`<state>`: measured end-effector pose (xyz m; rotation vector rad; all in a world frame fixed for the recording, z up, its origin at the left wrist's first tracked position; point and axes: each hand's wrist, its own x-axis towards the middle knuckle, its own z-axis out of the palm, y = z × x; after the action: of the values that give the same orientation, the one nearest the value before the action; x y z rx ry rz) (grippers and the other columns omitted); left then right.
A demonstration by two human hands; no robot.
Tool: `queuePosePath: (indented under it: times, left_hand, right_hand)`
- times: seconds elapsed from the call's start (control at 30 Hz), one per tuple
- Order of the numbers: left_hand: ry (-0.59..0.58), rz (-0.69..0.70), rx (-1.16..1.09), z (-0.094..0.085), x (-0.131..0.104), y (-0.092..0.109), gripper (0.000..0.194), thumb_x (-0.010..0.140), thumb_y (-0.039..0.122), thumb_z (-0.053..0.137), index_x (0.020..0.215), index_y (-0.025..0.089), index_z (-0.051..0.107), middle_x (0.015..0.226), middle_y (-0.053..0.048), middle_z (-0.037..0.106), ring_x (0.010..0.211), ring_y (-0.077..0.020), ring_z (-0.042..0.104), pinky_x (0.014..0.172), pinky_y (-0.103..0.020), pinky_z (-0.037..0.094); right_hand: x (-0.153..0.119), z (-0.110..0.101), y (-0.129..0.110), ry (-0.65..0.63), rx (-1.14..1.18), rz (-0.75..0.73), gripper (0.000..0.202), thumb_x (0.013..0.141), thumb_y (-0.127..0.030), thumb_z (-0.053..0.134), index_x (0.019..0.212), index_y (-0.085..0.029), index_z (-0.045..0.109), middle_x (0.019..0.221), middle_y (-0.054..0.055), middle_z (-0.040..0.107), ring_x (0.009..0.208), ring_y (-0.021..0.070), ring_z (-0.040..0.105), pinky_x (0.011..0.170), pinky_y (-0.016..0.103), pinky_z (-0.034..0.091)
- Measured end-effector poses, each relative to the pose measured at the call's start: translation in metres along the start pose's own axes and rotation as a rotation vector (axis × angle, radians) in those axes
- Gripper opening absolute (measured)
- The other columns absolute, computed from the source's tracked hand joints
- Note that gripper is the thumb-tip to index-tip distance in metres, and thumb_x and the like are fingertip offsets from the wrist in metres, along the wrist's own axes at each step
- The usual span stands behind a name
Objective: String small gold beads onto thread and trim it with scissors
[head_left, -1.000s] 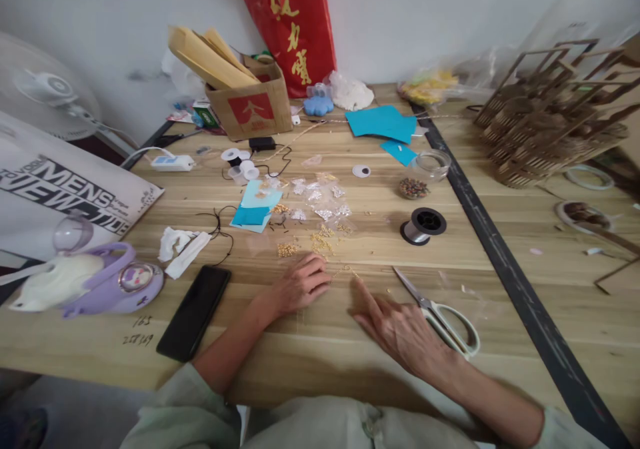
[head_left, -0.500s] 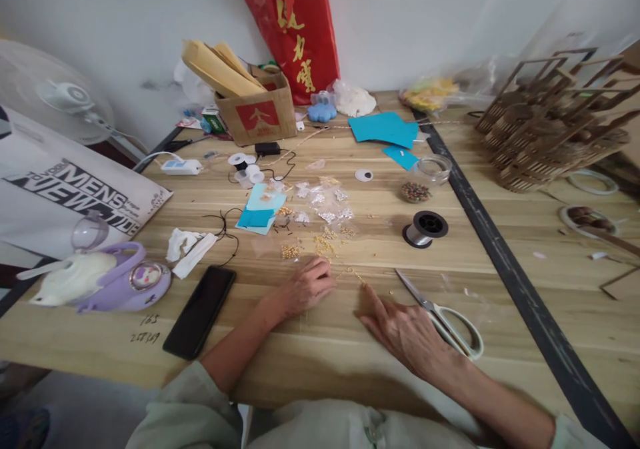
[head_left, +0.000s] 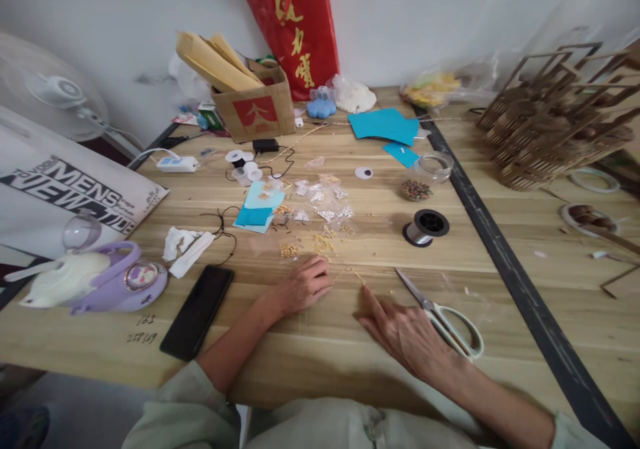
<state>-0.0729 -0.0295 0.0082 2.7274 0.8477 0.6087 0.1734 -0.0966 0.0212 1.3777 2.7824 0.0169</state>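
From where I am standing, both hands are working low over a wooden table [head_left: 280,356], and a fine gold chain [head_left: 359,276] is lying between them in a bent line, peaking away from the person. The left hand [head_left: 305,284] is resting with fingers curled at the chain's left end; I cannot tell whether the fingertips are pinching it, since the hand is covering them. The right hand [head_left: 406,332] is staying released: its index finger is extending to the chain's right end and touching it, while the thumb is standing apart.

Small gold beads [head_left: 289,250] are lying loose just beyond the left hand. Scissors [head_left: 432,306] are lying beside the right hand, blades pointing away from the person, handles partly passing behind the wrist. A wire spool [head_left: 426,228] is standing farther back, and a black phone [head_left: 197,312] is lying beside the left forearm.
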Motion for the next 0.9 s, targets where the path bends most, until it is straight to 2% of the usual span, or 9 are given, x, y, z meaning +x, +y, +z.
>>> queuePosePath:
  times: [0.27, 0.43, 0.77, 0.9]
  left_hand:
    - [0.023, 0.003, 0.018, 0.0013, 0.0001, 0.0002, 0.015, 0.091, 0.019, 0.052, 0.088, 0.013, 0.065, 0.089, -0.008, 0.058, 0.096, -0.0189, 0.053, 0.088, -0.035, 0.049]
    - [0.043, 0.021, 0.016, 0.0050, -0.0003, 0.0009, 0.014, 0.091, 0.019, 0.052, 0.090, 0.014, 0.066, 0.089, -0.008, 0.058, 0.098, -0.0198, 0.052, 0.087, -0.036, 0.049]
    - [0.035, 0.032, 0.014, 0.0041, 0.0001, 0.0002, 0.016, 0.091, 0.017, 0.052, 0.084, 0.012, 0.066, 0.086, -0.008, 0.057, 0.095, -0.0196, 0.051, 0.085, -0.035, 0.050]
    - [0.057, 0.013, 0.000, 0.0050, 0.0010, 0.0015, 0.015, 0.091, 0.019, 0.052, 0.093, 0.013, 0.066, 0.091, -0.009, 0.059, 0.098, -0.0198, 0.052, 0.088, -0.037, 0.050]
  right_hand:
    - [-0.0003, -0.0023, -0.0008, 0.035, -0.002, 0.024, 0.047, 0.101, -0.037, 0.036, 0.136, -0.007, 0.040, 0.080, 0.008, 0.068, 0.065, 0.0160, 0.065, 0.047, 0.026, 0.029]
    - [0.0013, -0.0012, -0.0013, 0.005, -0.002, 0.010, 0.048, 0.099, -0.038, 0.040, 0.137, -0.008, 0.039, 0.081, 0.008, 0.068, 0.069, 0.0166, 0.065, 0.047, 0.026, 0.030]
    - [-0.0018, -0.0041, 0.0015, 0.044, -0.029, 0.006, 0.046, 0.101, -0.037, 0.035, 0.135, -0.006, 0.042, 0.080, 0.009, 0.068, 0.067, 0.0171, 0.065, 0.049, 0.026, 0.032]
    - [-0.0013, -0.0022, -0.0002, 0.027, -0.004, 0.012, 0.049, 0.101, -0.040, 0.031, 0.138, -0.009, 0.039, 0.082, 0.009, 0.068, 0.068, 0.0161, 0.064, 0.049, 0.025, 0.032]
